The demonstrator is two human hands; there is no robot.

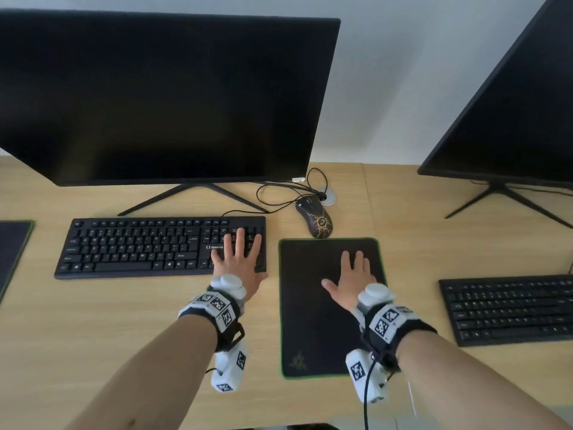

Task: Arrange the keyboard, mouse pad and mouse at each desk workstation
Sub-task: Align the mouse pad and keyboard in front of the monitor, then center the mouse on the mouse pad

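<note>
A black keyboard (139, 248) lies on the wooden desk below the left monitor. My left hand (237, 263) rests flat on its right end, fingers spread over the number pad. To the right lies a black mouse pad (310, 321) with a green edge, long side running away from me. My right hand (352, 282) lies flat on the pad's upper half, fingers apart, holding nothing. A black mouse (316, 217) with a gold crack pattern sits on the bare desk just beyond the pad's far edge, its cable running back to a desk grommet.
A big dark monitor (161, 97) stands behind the keyboard on a V-shaped foot. A second monitor (511, 113) and second keyboard (511, 308) are at the right. Another mouse pad (12, 246) shows at the left edge. Loose cables (279, 190) coil behind the mouse.
</note>
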